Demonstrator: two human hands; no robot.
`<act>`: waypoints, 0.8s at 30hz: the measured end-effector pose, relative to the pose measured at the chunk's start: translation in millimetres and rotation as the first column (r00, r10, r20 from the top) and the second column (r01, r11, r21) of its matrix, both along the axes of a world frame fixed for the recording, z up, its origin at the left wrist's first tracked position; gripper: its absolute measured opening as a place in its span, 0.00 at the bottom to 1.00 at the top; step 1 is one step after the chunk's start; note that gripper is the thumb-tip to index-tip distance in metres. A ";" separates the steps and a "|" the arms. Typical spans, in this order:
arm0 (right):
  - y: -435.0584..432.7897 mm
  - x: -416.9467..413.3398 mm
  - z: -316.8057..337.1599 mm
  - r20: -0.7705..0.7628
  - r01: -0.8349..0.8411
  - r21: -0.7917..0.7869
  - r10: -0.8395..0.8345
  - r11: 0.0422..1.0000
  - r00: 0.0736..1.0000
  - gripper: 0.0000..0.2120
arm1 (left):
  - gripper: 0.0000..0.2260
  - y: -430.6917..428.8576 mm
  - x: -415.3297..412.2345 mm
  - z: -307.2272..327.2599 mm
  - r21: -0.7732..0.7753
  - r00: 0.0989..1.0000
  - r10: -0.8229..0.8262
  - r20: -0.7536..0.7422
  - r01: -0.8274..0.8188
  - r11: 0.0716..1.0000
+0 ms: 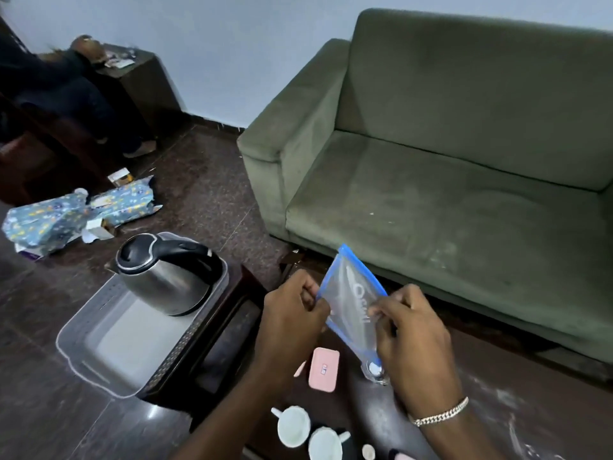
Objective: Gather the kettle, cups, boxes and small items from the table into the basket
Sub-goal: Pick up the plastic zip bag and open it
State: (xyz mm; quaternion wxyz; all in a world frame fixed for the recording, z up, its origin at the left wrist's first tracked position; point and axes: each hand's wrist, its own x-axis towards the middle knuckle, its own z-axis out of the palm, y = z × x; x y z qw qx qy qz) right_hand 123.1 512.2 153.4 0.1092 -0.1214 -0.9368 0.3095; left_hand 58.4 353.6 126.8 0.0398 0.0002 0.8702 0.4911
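Note:
A steel kettle (166, 277) with a black lid and handle stands inside the pale grey basket (99, 330), at its far end. Over the dark table (381, 410) I hold a clear zip bag (353, 303) with blue edges. My left hand (292, 320) pinches its left edge and my right hand (411, 340) grips its right side. A small metal item (374, 370) sits in the bag's bottom corner. Below lie a pink box (324, 369) and two white cups (293, 426) (326, 444).
The basket rests on a dark stool left of the table. A green sofa (447, 161) fills the right side. Blue patterned packages (76, 217) lie on the floor at left. A person sits far left beside a small side table (139, 78).

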 end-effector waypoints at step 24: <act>78.9 3.1 -15.9 0.544 0.296 -0.124 -0.184 0.947 0.819 0.06 | 0.08 110.5 60.3 -8.8 0.030 0.954 -0.270 -0.133 0.277 0.961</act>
